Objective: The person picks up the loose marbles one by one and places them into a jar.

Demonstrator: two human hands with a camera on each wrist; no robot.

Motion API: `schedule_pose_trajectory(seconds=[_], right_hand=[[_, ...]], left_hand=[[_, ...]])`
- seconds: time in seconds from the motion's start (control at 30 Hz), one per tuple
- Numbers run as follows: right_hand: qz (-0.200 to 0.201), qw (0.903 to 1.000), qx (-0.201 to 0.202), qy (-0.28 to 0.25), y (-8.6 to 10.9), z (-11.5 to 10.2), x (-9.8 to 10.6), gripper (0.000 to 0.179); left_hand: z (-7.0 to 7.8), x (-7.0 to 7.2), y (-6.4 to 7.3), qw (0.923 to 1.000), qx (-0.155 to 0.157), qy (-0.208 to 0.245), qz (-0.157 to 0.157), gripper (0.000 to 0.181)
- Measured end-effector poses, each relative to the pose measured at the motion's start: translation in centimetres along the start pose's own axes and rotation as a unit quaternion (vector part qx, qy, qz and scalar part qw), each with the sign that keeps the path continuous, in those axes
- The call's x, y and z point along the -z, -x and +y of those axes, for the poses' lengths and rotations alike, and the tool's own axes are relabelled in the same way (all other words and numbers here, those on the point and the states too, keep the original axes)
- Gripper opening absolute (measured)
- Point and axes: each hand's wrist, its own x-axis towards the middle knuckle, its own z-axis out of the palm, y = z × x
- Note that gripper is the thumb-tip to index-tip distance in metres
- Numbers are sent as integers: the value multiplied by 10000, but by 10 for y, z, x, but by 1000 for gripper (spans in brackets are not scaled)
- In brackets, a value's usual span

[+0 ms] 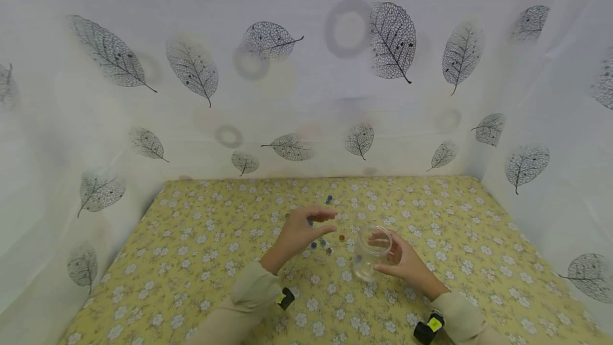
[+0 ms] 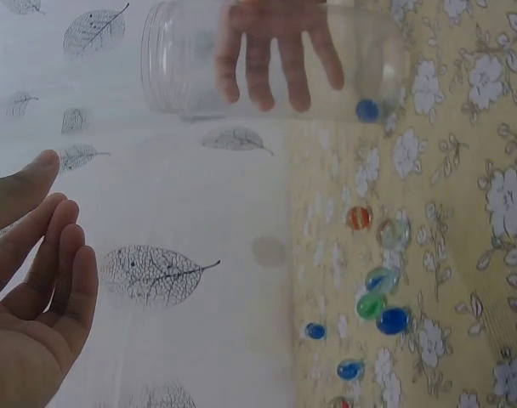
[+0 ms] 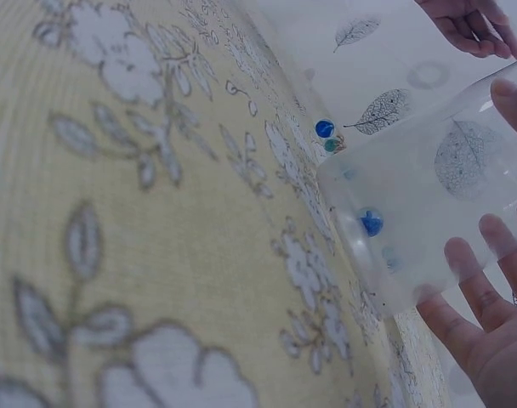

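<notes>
My right hand (image 1: 403,262) grips a clear glass jar (image 1: 366,269) from its right side, thumb and fingers curled round the wall. The jar's mouth faces up. A blue marble (image 2: 367,110) lies inside at its bottom. Left of the jar, my left hand (image 1: 299,233) hovers over loose marbles, thumb apart from the gently bent fingers, nothing between them. Below it in the left wrist view lie an orange marble (image 2: 359,218), a green marble (image 2: 372,306) and a dark blue marble (image 2: 394,320), with several others close by.
A yellow flowered cloth (image 1: 191,281) covers the table. Farther back lie blue marbles (image 1: 329,199), beyond the left hand. A pale curtain with leaf prints (image 1: 287,95) hangs behind the table and along both sides.
</notes>
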Motion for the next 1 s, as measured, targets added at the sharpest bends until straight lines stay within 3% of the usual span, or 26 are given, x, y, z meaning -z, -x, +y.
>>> schedule_pose_trajectory(seconds=[0.27, 0.47, 0.73, 1.0], right_hand=[[-27, 10000, 8, -31, -1, -1, -1, 64], [-25, 10000, -19, 18, -1, -3, -2, 63], [14, 9999, -164, -28, 0, -4, -1, 64], [-28, 10000, -25, 45, 0, -2, -1, 61]], left_hand=[[-19, 31, 3, 9982, -94, -236, 550, 27], [-33, 50, 6, 9971, -30, -223, 733, 27], [-52, 60, 6, 9967, 34, -392, 705, 29], [-68, 62, 4, 9941, 575, -719, 576, 30]])
